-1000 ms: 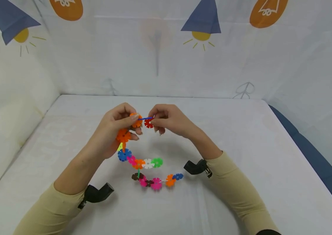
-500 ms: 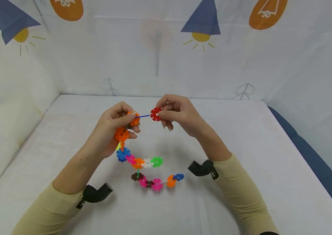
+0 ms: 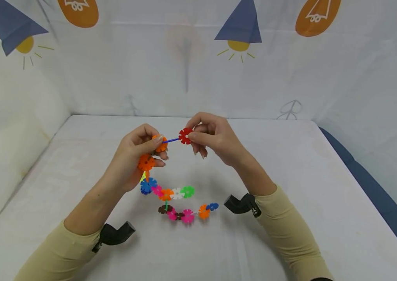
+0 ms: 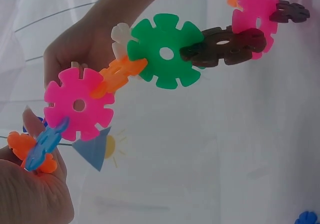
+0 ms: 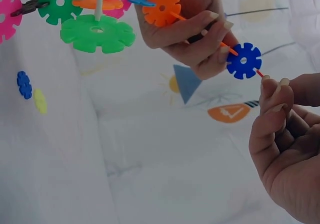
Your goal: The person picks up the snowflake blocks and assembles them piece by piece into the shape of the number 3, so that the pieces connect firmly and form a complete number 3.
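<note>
In the head view my left hand (image 3: 133,156) pinches an orange snowflake disc (image 3: 160,143) between thumb and fingers. A blue snowflake disc (image 5: 244,61), edge-on in the head view, sticks out of that orange one toward the right. My right hand (image 3: 216,138) pinches a red snowflake disc (image 3: 185,136), its edge right at the blue disc's rim. From the left hand a linked chain of discs hangs down over the table: another orange disc (image 3: 146,162), a pink one (image 4: 79,104), a green one (image 4: 166,51), a brown one (image 4: 225,47) and several more.
A branch of the chain ends in a light green disc (image 3: 187,191); its lower end is a blue disc (image 3: 212,207). Loose blue (image 5: 24,85) and yellow (image 5: 40,101) discs show in the right wrist view. The white table (image 3: 289,234) meets a printed curtain (image 3: 132,58) behind.
My right hand first moved up and right with the red disc, away from the blue one, then slightly back left until their edges meet in view. The left hand stayed nearly in place.
</note>
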`<action>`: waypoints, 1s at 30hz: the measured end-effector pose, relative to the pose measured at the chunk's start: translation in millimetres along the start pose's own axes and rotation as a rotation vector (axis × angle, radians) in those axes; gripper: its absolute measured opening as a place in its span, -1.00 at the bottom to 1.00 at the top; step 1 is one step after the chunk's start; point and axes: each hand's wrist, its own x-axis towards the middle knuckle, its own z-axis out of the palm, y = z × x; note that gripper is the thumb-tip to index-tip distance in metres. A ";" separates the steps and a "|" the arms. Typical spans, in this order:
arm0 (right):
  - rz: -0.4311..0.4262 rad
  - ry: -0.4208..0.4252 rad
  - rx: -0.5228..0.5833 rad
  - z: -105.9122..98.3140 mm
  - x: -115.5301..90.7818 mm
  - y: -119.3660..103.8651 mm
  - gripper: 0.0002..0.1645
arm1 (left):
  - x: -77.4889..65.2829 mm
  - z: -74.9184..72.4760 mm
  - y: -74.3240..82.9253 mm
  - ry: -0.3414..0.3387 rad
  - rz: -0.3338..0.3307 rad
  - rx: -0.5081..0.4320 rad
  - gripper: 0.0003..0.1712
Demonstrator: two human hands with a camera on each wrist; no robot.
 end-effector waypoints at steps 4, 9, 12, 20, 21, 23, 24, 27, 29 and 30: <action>-0.012 0.018 0.018 2.2 -0.2 0.5 -0.88 | -0.1 0.7 -1.5 0.008 0.013 0.008 -0.88; -0.019 0.028 0.029 6.1 -0.3 0.4 -0.87 | -1.1 2.1 -2.8 0.037 0.039 0.020 -0.91; -0.033 0.047 0.022 7.7 -0.4 0.2 -0.87 | -1.6 3.1 -3.8 0.054 0.056 0.032 -0.90; -0.040 0.094 -0.017 12.1 -0.6 0.1 -0.88 | -1.6 4.3 -6.7 0.062 0.083 0.048 -0.90; -0.038 0.092 -0.017 12.3 -0.6 0.3 -0.89 | -1.7 4.4 -7.0 0.063 0.086 0.050 -0.92; -0.033 0.088 -0.019 12.6 -0.7 0.6 -0.90 | -1.7 4.7 -7.4 0.066 0.092 0.053 -0.92; -0.033 0.086 -0.018 12.8 -0.9 0.4 -0.90 | -1.6 4.8 -7.6 0.065 0.095 0.053 -0.92; -0.044 0.091 -0.013 14.2 -1.7 -0.3 -0.92 | -1.5 5.6 -7.9 0.068 0.098 0.051 -0.89; -0.052 0.098 -0.009 15.3 -1.9 -0.3 -0.93 | -1.5 6.2 -7.6 0.069 0.097 0.045 -0.86; -0.056 0.101 -0.008 16.0 -2.0 -0.5 -0.93 | -1.5 6.4 -7.6 0.069 0.095 0.043 -0.87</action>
